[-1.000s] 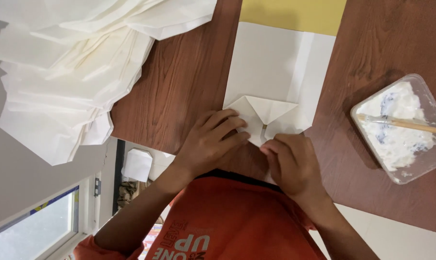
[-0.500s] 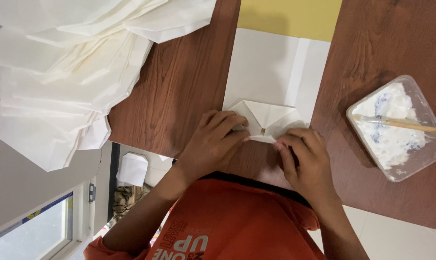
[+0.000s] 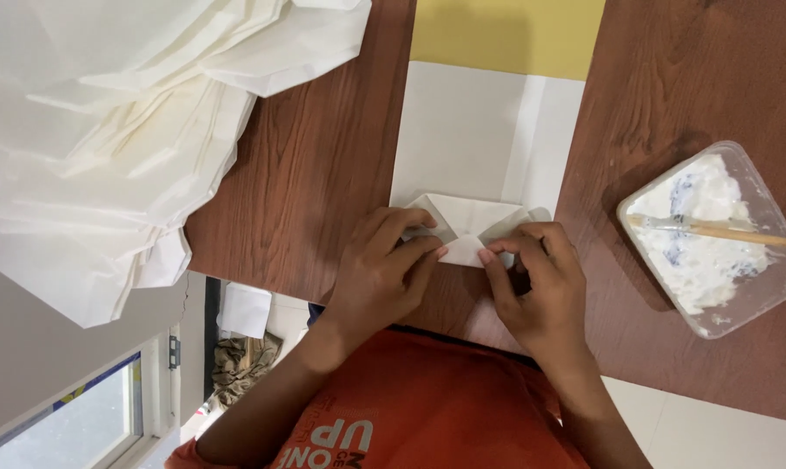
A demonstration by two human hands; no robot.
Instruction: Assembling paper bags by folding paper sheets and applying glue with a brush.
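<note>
**Pressing a fold: two hands on one white sheet**

Pressing down on the near end of a white paper sheet, both hands work side by side at the edge of a brown wood-grain counter. The sheet lies flat in the middle of the counter, a long rectangle with one lengthwise crease near its right edge. Its near end is folded into two slanted flaps that meet at a small central point.

The left hand lies palm down, fingers curled together, fingertips pinning the left flap. The right hand does the same on the right flap, fingers bent and close together, pressed on the paper rather than wrapped around it. The two sets of fingertips nearly meet at the central point.

Counted out, the rest is this. One yellow sheet lies beyond the white one, its near edge tucked under or touching it; which, I cannot tell. One big loose pile of white folded papers covers the left of the counter and hangs past its edge; the pieces are too many and too overlapped to count. One clear, squarish plastic tub stands well to the right, holding white paste. One wooden-handled brush rests across it, handle pointing right.

The person wears an orange shirt with white lettering.
</note>
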